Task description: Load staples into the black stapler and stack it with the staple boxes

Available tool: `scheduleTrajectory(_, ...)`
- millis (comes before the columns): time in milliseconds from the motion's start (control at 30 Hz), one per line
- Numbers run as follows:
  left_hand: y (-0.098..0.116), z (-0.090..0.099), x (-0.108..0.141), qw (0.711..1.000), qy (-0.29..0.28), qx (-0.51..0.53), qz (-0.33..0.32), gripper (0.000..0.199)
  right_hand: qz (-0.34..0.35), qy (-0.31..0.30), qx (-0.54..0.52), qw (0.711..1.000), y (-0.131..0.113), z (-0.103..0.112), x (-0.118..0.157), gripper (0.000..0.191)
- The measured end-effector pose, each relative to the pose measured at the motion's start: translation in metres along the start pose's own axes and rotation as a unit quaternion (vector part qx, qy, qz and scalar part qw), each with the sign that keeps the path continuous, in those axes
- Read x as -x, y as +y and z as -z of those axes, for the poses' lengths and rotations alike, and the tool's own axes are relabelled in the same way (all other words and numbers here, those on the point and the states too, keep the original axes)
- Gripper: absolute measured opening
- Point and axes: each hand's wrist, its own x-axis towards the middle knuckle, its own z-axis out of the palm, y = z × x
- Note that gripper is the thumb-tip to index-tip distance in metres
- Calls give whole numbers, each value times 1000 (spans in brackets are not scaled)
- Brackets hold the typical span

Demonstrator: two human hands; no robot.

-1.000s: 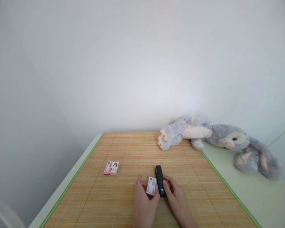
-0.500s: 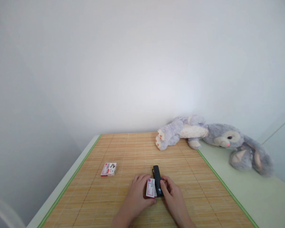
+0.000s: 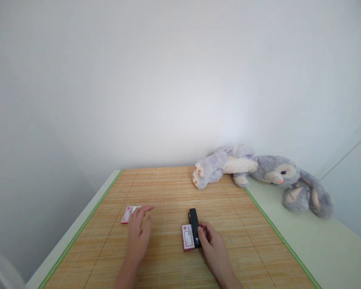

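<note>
On the bamboo mat, a white and pink box [image 3: 188, 237] lies against the left side of a black stapler [image 3: 194, 227]. My right hand [image 3: 213, 247] rests at the stapler's right side, thumb and fingers gripping its near part. My left hand [image 3: 139, 230] is over the right part of a second white and pink box [image 3: 127, 215] at the left. Its fingers are apart and hold nothing. That hand hides part of the second box.
A grey plush rabbit [image 3: 276, 170] lies across the back right corner of the bamboo mat [image 3: 165, 188] and the pale table [image 3: 333, 253]. A wall stands behind. A blurred pale curved object [image 3: 3, 269] is at the lower left.
My left hand has let go of the box beside the stapler and moved left to the second box. My right hand has stayed at the stapler. The view has shifted slightly.
</note>
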Motion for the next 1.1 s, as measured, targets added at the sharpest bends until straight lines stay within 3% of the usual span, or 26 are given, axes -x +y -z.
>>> scheduleTrajectory(100,-46,31,-23,996,44,-53,60,54,1,-3,-2,1000,0,0,0,47)
scheduleTrajectory(200,-78,44,-33,992,19,-84,93,65,-1,-6,-3,1000,2,0,0,47)
scheduleTrajectory(333,-106,53,-28,990,-24,-100,92,65,-3,2,0,1000,4,-1,0,48)
scheduleTrajectory(433,-114,68,-17,990,-19,-110,89,69,-1,4,5,1000,4,-1,0,49)
scheduleTrajectory(500,-103,75,-5,990,6,-106,90,77,0,-2,4,1000,3,-1,0,50)
scheduleTrajectory(600,-59,63,19,998,21,-30,53,82,0,-5,-6,1000,3,-1,0,52)
scheduleTrajectory(733,17,8,45,988,-134,62,-34,80,2,12,-11,1000,1,-1,-1,53)
scheduleTrajectory(800,39,-19,50,975,-193,90,-56,83,2,6,-7,1000,0,-1,0,53)
scheduleTrajectory(933,52,-44,49,964,-234,101,-81,84,0,0,-1,1000,-2,-1,1,54)
scheduleTrajectory(1100,57,-37,36,960,-240,100,-106,88,-5,10,7,1000,-10,1,2,61)
